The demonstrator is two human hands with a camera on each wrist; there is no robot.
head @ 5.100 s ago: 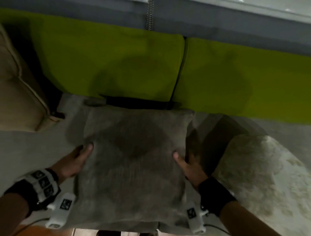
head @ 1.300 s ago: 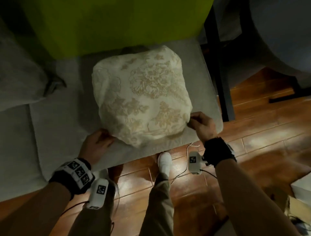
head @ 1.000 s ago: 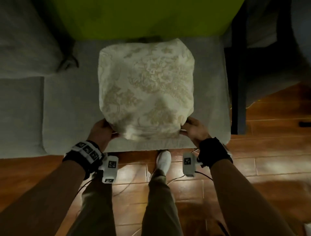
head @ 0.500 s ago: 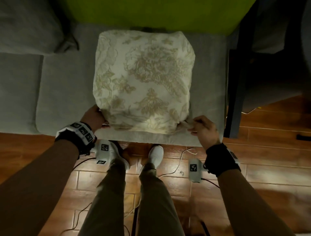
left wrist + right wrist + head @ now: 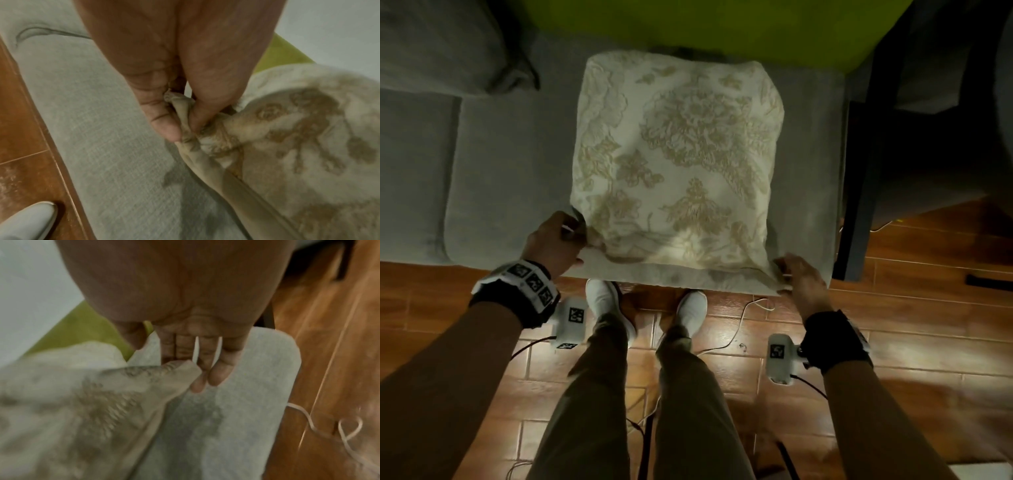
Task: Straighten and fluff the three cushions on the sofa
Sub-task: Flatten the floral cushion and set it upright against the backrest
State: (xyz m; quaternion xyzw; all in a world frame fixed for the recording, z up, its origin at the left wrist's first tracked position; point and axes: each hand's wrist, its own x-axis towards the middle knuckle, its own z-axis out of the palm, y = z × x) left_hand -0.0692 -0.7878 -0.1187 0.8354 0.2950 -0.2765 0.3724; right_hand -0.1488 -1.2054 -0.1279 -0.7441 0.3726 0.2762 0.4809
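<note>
A cream cushion (image 5: 678,154) with a tan floral pattern lies flat on the grey sofa seat (image 5: 510,171), its far edge against the green backrest (image 5: 688,20). My left hand (image 5: 571,236) pinches its near-left corner, and the left wrist view shows the bunched fabric of the cushion (image 5: 298,146) caught between thumb and fingers of my left hand (image 5: 183,129). My right hand (image 5: 787,274) holds the near-right corner, drawn out to a point at the seat's front edge. In the blurred right wrist view, the corner of the cushion (image 5: 82,394) sits against the fingers of my right hand (image 5: 185,366).
A grey cushion (image 5: 441,44) leans at the upper left of the sofa. A dark frame (image 5: 859,171) stands right beside the seat's right end. My feet (image 5: 602,301) stand on the wooden floor (image 5: 911,308) close to the seat front, with thin cables (image 5: 750,308) trailing there.
Five seconds ago my hands held a grey cushion; now they hold the cream one. Over the last second it has spread flatter and squarer, and my right hand has pulled its corner outward.
</note>
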